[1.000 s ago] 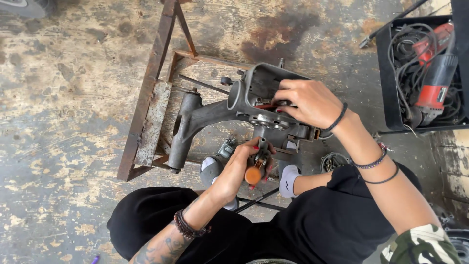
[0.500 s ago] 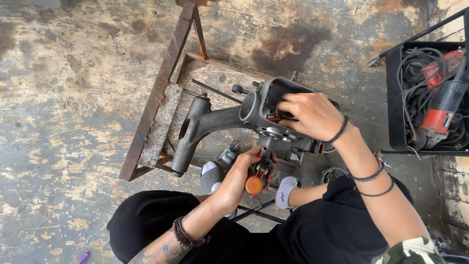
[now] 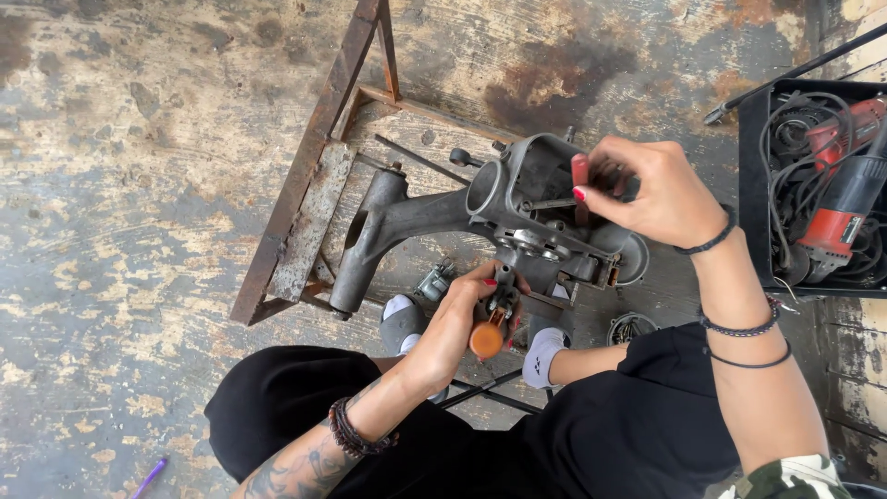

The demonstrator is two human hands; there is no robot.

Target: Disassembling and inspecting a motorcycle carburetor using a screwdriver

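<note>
— Stained concrete floor (image 3: 139,185) all round, worn and patchy. Where's the casting against the hands?

— Grey metal casting (image 3: 517,208) lies on the floor across a rusty frame (image 3: 309,194), between the two hands. Right hand (image 3: 651,194) sits on its boxy end at about 2 o'clock, fingers curled shut around a small part inside the opening; I cannot tell what the part is. Left hand (image 3: 457,323) is just under the casting at 6 o'clock, closed on a screwdriver (image 3: 490,333) with an orange handle, tip up against the casting's underside.

— How does the casting look?

— Dull grey and greasy: a long arm running out to 9 o'clock, ending in a round tube, and a hollow open housing with gears showing below. Off at 3 o'clock, a black crate (image 3: 753,185) holds a red power tool (image 3: 845,208).
</note>
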